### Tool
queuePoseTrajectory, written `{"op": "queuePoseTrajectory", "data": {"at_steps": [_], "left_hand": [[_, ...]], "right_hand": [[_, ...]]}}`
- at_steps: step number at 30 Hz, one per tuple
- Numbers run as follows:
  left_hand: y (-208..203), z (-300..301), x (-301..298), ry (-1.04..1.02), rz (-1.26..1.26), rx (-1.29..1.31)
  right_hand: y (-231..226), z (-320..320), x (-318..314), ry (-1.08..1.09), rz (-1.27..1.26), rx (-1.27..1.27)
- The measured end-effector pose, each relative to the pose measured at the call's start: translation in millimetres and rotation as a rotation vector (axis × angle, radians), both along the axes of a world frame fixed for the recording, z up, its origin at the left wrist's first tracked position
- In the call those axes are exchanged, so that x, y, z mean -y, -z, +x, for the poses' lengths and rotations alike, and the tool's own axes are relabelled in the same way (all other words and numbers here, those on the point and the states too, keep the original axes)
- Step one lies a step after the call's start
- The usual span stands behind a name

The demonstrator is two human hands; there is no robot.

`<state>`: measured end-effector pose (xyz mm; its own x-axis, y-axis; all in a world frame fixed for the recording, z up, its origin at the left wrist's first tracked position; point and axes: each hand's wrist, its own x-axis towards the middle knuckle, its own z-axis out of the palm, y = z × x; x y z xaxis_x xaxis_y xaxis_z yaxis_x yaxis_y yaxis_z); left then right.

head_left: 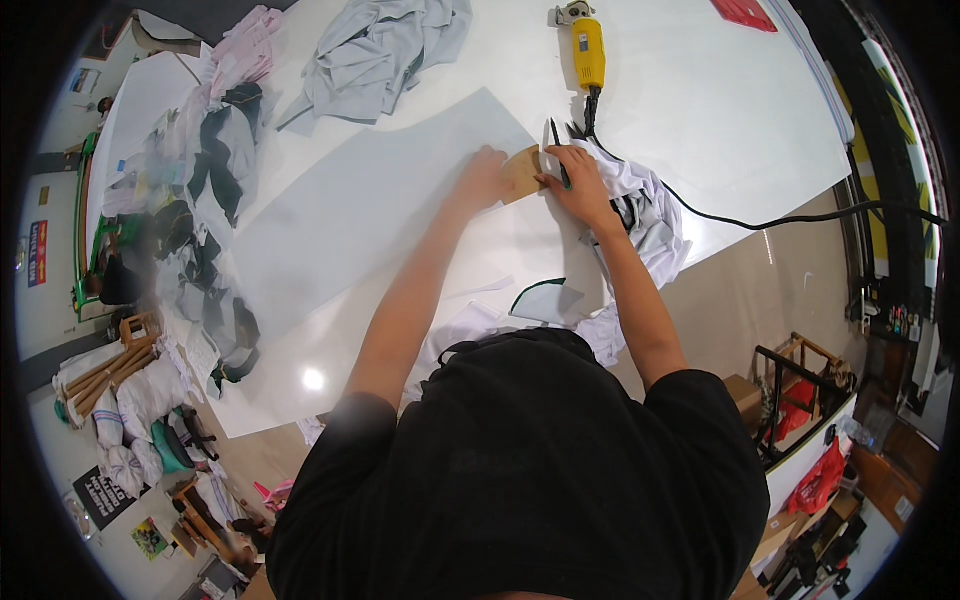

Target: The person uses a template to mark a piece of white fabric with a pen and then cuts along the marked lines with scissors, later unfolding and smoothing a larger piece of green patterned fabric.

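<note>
A small brown cardboard template (524, 172) lies on the corner of a pale grey fabric sheet (370, 205) spread over the white table (720, 110). My left hand (482, 180) presses flat on the template's left side. My right hand (578, 185) holds a dark pen (558, 150) against the template's right edge, the tip touching the fabric. A heap of white and grey cloth pieces (645, 215) lies just under my right wrist.
A yellow electric cutter (586, 48) rests beyond my hands, its black cord (760, 222) trailing right off the table. Crumpled grey fabric (375, 50) lies at the back, piles of mixed cloth (205, 180) along the left edge. A cut grey piece (545, 300) sits near my chest.
</note>
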<state>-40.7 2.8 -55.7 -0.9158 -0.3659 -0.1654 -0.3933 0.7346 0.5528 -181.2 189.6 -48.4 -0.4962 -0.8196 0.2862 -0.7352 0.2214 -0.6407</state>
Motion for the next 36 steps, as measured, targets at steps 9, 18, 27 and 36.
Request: {"op": "queuePoseTrajectory", "data": {"at_steps": [9, 18, 27, 36], "left_hand": [[-24.3, 10.6, -90.1, 0.029, -0.200, -0.087], [0.0, 15.7, -126.6, -0.025, -0.369, -0.099], [1.3, 17.1, -132.6, -0.036, -0.315, -0.053], [0.7, 17.0, -139.8, -0.084, -0.195, -0.079]], "right_hand": [[2.7, -3.9, -1.2, -0.025, -0.003, -0.006], [10.6, -3.2, -2.0, 0.024, -0.084, 0.148], [-42.3, -11.7, 35.0, 0.094, -0.359, 0.905], [-4.4, -0.7, 57.3, -0.135, 0.017, 0.897]]}}
